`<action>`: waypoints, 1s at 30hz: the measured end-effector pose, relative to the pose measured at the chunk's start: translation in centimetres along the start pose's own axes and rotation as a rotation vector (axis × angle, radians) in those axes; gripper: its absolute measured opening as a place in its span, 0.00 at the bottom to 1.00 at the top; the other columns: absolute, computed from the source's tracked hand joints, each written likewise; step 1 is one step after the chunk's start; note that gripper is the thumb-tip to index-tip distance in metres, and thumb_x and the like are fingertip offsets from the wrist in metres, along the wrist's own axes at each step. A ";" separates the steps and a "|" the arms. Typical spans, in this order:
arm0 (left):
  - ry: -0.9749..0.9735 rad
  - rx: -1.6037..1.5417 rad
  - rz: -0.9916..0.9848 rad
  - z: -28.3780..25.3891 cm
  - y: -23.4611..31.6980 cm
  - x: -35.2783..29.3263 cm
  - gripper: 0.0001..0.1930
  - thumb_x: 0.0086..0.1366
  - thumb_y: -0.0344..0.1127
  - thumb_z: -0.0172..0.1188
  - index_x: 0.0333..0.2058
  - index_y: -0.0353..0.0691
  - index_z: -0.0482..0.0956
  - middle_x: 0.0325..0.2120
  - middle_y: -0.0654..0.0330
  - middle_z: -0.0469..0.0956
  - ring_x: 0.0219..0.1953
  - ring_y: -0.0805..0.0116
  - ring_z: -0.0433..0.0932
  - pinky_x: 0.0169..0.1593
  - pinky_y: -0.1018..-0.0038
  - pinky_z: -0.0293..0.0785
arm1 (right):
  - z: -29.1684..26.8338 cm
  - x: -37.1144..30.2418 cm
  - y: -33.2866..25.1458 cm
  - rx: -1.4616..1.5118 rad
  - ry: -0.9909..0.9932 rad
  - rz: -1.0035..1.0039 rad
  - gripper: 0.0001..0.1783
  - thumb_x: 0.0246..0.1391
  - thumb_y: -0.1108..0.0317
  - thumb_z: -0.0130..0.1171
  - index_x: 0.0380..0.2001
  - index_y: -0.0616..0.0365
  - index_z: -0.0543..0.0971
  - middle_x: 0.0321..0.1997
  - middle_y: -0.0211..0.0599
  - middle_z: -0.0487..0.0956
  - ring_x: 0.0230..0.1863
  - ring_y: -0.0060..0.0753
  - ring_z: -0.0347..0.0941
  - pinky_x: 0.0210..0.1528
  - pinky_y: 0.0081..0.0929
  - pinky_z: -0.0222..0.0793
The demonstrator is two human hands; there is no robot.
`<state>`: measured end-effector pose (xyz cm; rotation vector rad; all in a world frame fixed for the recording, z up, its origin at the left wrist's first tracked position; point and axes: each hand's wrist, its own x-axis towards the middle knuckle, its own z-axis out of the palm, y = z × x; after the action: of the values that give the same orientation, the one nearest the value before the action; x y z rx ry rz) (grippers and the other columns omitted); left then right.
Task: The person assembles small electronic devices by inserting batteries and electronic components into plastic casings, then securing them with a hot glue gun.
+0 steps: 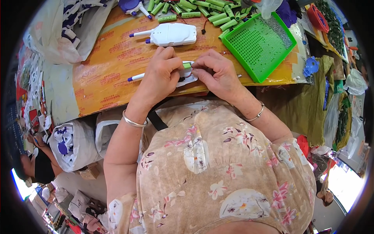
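Observation:
In front of me on the table lies an open white plastic housing with a blue-tipped white rod sticking out to its left. A green battery sits inside, with thin dark wire beside it. My left hand is curled over the housing and holds it, fingertips at the battery. My right hand is closed in a pinch at the housing's right end, by the wire; what lies between its fingertips is too small to make out. Just beyond lies a closed white housing with two blue-tipped rods.
A green tray with small metal parts stands to the right. Many green batteries are heaped at the back. A plastic bag of white and purple parts lies at left. Another filled sack stands below the table's left edge.

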<state>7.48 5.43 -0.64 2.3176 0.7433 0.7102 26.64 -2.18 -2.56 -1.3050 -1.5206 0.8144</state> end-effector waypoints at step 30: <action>-0.121 0.180 0.178 0.1 1.2 0.0 0.05 0.48 0.25 0.64 0.26 0.38 0.80 0.30 0.59 0.72 0.38 0.56 0.70 0.46 0.63 0.68 | -0.7 0.2 0.6 -0.147 -0.094 -0.163 0.12 0.48 0.82 0.57 0.36 0.59 0.82 0.36 0.43 0.76 0.37 0.44 0.76 0.38 0.33 0.73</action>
<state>7.89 4.62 0.08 2.5896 0.5709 0.5932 27.54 -1.94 -2.86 -1.2425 -1.7644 0.6783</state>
